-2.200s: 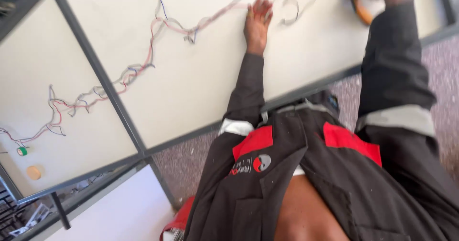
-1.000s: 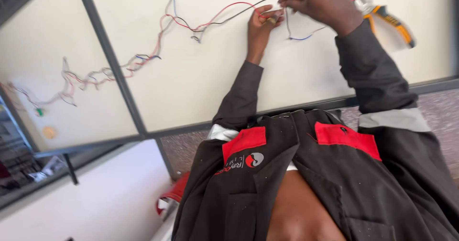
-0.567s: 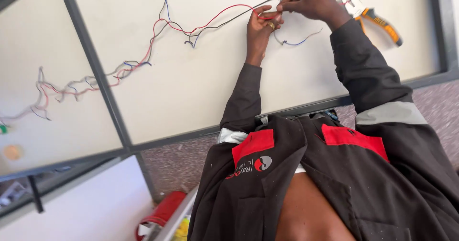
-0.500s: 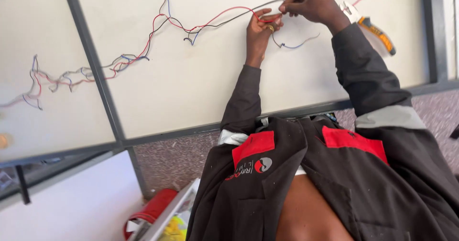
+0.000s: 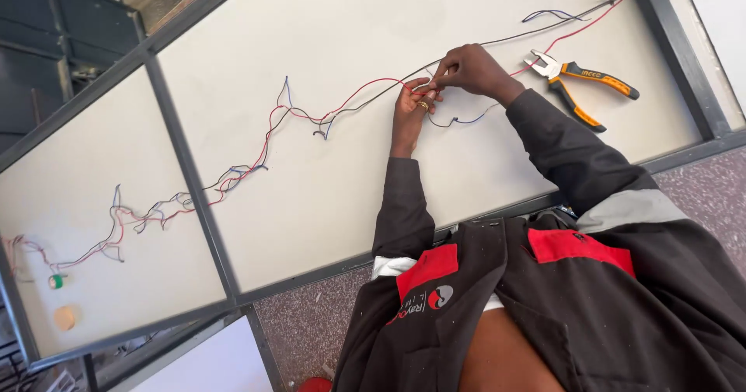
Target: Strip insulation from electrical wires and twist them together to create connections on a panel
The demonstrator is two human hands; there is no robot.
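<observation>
From the head camera, both hands meet over the white table point(image 5: 326, 198). The left hand point(image 5: 410, 112) pinches the red wire point(image 5: 365, 93) of a long tangled wire bundle point(image 5: 233, 176) lying across the tabletop. The right hand point(image 5: 470, 69) closes its fingertips on the same spot, though exactly which strand it grips is hard to tell. Orange-handled pliers point(image 5: 579, 85) lie just beside the right wrist, touching nothing held.

You see red, blue and black wires point(image 5: 256, 163) on a cream table point(image 5: 350, 198); beside them, orange-and-black pliers point(image 5: 579, 89).
</observation>
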